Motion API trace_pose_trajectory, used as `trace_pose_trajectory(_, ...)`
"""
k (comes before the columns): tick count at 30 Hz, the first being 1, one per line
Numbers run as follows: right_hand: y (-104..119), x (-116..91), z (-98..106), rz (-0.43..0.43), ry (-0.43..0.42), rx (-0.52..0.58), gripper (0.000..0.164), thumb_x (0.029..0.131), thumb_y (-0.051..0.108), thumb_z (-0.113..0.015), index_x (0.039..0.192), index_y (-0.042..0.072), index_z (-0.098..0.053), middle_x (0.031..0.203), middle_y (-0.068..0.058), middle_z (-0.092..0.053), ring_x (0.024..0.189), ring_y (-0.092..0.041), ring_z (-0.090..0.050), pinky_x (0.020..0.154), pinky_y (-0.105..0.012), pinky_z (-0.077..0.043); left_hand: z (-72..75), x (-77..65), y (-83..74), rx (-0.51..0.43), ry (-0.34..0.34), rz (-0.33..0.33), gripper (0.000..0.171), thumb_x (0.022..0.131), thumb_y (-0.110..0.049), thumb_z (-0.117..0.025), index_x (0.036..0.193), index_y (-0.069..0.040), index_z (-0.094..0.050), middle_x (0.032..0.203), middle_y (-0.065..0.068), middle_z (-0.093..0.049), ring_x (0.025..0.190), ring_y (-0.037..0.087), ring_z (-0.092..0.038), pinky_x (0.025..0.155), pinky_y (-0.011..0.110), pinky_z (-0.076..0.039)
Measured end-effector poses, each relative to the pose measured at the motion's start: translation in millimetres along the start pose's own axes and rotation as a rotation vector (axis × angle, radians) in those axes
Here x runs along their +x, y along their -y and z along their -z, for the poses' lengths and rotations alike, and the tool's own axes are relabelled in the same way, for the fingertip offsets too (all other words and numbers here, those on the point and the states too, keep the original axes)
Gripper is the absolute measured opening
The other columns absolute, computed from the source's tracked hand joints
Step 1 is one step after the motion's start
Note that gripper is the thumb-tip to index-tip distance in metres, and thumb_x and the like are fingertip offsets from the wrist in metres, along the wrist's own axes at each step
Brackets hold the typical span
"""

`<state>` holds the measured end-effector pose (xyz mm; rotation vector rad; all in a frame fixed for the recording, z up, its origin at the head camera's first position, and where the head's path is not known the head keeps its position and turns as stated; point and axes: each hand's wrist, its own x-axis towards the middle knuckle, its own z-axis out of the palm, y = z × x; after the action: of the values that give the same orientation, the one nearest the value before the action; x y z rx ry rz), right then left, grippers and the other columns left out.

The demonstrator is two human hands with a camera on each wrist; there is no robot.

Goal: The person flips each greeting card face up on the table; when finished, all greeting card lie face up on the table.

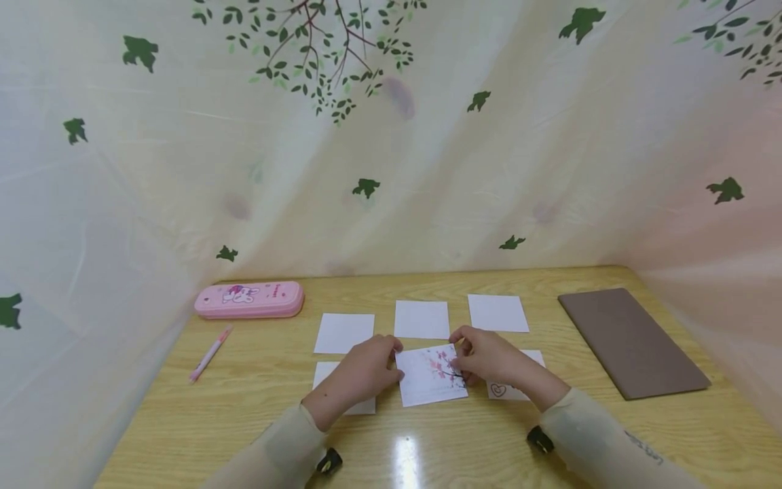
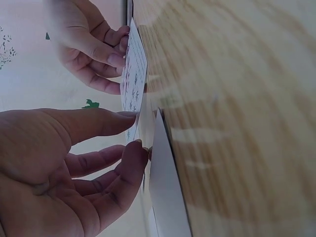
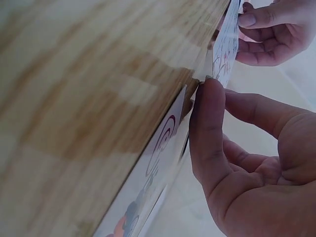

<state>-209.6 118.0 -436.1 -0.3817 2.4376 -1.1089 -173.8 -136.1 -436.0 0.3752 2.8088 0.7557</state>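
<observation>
Both hands hold one white card [image 1: 424, 386] printed with a branch of pink blossoms, at the front middle of the table. My left hand [image 1: 360, 370] pinches its left edge between thumb and fingers. At the opposite edge, my right hand [image 1: 491, 356] pinches the card's upper right side. In the left wrist view the card [image 2: 133, 74] is tilted, seen nearly edge-on just above the wood. Beneath the left forearm lies another white card [image 1: 362, 407], partly covered. A card with a drawn heart [image 1: 499, 390] lies under the right wrist, its picture mostly hidden.
Behind the hands lie three blank white cards: a left one [image 1: 343, 333], a middle one [image 1: 421, 319] and a right one [image 1: 497, 313]. A pink pencil case [image 1: 250, 300] and a pen [image 1: 210, 354] lie at left. A brown flat board [image 1: 632, 343] lies at right.
</observation>
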Motion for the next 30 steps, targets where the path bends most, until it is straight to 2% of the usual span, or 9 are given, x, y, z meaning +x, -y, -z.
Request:
trace_pose_trajectory(11, 1, -1, -6, -0.045, -0.022, 0.028, 0.039, 0.099, 0.013, -0.073, 0.135, 0.004, -0.061, 0.097, -0.009, -0.066, 0.076, -0.019, -0.068, 0.068, -0.033, -0.063, 1.5, -9.7, 1.1, 0.013, 0.004, 0.03, 0.047, 0.097, -0.024, -0.079, 0.137, -0.006, -0.065, 0.122, 0.009, -0.07, 0.097, 0.017, -0.064, 0.091, 0.039, -0.059)
trace_pose_trajectory(17, 4, -2, -7, -0.021, -0.034, 0.01, 0.037, 0.103, 0.022, -0.072, 0.135, 0.005, -0.061, 0.101, -0.008, -0.066, 0.074, -0.019, -0.069, 0.068, -0.033, -0.063, 12.8, -21.7, 8.6, -0.006, -0.035, -0.026, 0.047, 0.099, -0.028, -0.077, 0.139, -0.007, -0.065, 0.136, 0.012, -0.065, 0.087, 0.013, -0.063, 0.079, 0.034, -0.056)
trace_pose_trajectory(22, 14, -1, -7, 0.041, -0.037, -0.047, 0.041, 0.102, 0.025, -0.073, 0.135, 0.005, -0.062, 0.101, -0.007, -0.065, 0.068, -0.017, -0.064, 0.06, -0.027, -0.055, 23.4, -32.5, 21.5, 0.042, -0.081, -0.059, 0.046, 0.095, -0.026, -0.081, 0.135, -0.008, -0.066, 0.138, 0.012, -0.066, 0.102, 0.022, -0.072, 0.09, 0.043, -0.061)
trace_pose_trajectory(27, 30, 1, -11, 0.104, -0.02, -0.056, 0.043, 0.1, 0.027, -0.075, 0.134, 0.003, -0.063, 0.098, -0.005, -0.066, 0.064, -0.014, -0.063, 0.056, -0.026, -0.051, 27.9, -39.9, 32.6, 0.087, -0.091, -0.037, 0.048, 0.091, -0.026, -0.086, 0.131, -0.007, -0.068, 0.136, 0.013, -0.067, 0.122, 0.032, -0.068, 0.11, 0.05, -0.056)
trace_pose_trajectory(30, 39, 5, -17, 0.138, 0.001, -0.06, 0.044, 0.1, 0.027, -0.076, 0.133, 0.002, -0.063, 0.096, -0.004, -0.067, 0.063, -0.013, -0.064, 0.056, -0.027, -0.052, 30.4, -44.4, 38.0, 0.115, -0.088, -0.006, 0.05, 0.09, -0.028, -0.087, 0.131, -0.007, -0.068, 0.136, 0.012, -0.067, 0.129, 0.033, -0.065, 0.115, 0.051, -0.053)
